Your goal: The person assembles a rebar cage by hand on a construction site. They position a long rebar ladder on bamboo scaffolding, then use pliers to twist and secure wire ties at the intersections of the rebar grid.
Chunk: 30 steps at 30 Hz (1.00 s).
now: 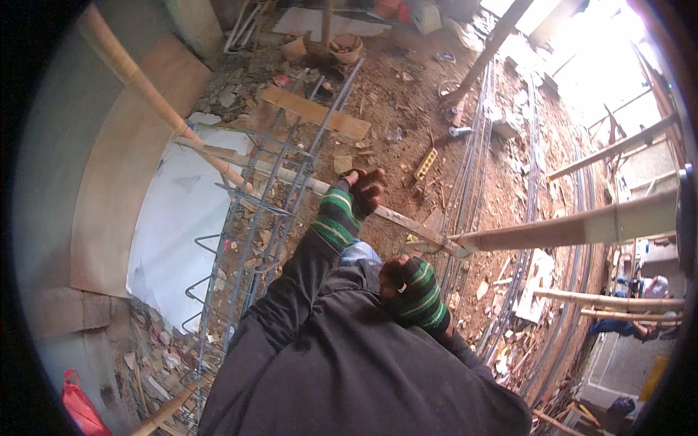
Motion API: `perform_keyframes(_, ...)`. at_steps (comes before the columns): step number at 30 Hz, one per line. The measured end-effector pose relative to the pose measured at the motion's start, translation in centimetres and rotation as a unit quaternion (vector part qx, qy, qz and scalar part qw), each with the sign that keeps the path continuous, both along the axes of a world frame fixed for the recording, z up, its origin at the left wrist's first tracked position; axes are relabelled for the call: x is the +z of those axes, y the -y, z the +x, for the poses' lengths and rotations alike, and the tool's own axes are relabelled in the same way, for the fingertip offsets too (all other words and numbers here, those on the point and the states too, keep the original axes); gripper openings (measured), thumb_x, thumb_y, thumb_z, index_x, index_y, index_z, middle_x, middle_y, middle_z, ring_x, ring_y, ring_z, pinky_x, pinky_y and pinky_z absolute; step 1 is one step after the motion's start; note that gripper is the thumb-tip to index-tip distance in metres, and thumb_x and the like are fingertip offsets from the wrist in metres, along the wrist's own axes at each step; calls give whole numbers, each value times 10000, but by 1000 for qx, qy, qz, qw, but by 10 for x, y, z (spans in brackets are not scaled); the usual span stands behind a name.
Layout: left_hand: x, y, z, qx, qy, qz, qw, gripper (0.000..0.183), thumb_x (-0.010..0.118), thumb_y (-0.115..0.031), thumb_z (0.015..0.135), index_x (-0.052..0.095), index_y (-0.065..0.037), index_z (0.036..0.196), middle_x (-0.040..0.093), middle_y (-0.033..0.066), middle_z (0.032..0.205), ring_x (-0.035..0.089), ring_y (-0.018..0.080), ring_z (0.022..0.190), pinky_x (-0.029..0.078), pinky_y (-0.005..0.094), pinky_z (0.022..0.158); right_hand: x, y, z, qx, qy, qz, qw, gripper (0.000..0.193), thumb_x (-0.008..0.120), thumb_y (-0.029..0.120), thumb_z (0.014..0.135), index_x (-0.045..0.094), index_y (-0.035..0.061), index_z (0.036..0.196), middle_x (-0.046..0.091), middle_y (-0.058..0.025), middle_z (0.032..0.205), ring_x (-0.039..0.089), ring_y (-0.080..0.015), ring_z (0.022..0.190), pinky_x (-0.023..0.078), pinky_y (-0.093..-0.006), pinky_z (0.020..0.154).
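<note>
My left hand (359, 195), in a green-and-black striped fingerless glove, reaches forward with bent fingers apart. Nothing shows in it. Just left of it lies a long cage of steel rebar (270, 190) with bent wire stirrups sticking out. A wooden strip (418, 229) runs beyond the hand, rightward to the end of a bamboo pole (552, 225). My right hand (400, 278), gloved alike, is drawn close to my dark jacket (349, 349). Its fingers are curled in, and what they hold, if anything, is hidden. A small pale band shows on one finger.
Long steel bars (525, 247) lie along the rubble-strewn ground on the right. A bamboo pole (138, 76) slants across the left, near a white sheet (174, 225). An orange plank (316, 112) lies ahead, with a bucket (346, 49) beyond. Another person (629, 328) is at far right.
</note>
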State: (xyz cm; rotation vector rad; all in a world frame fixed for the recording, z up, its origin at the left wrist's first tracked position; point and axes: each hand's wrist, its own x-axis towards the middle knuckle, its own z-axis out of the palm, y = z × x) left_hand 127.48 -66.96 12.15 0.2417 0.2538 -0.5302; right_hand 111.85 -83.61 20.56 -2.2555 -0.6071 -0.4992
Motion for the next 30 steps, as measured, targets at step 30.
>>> perform_keyframes(30,78,-93,-13,290,152,340,882,295,588,-339,1006,662,-86,1139,586,-11,750,483,61,502,335,232,425,43,-55,85,34,-69,129,989,177,679,-11,867,641,31,1034,696,-121,938,684,-237,869,530,-337,790)
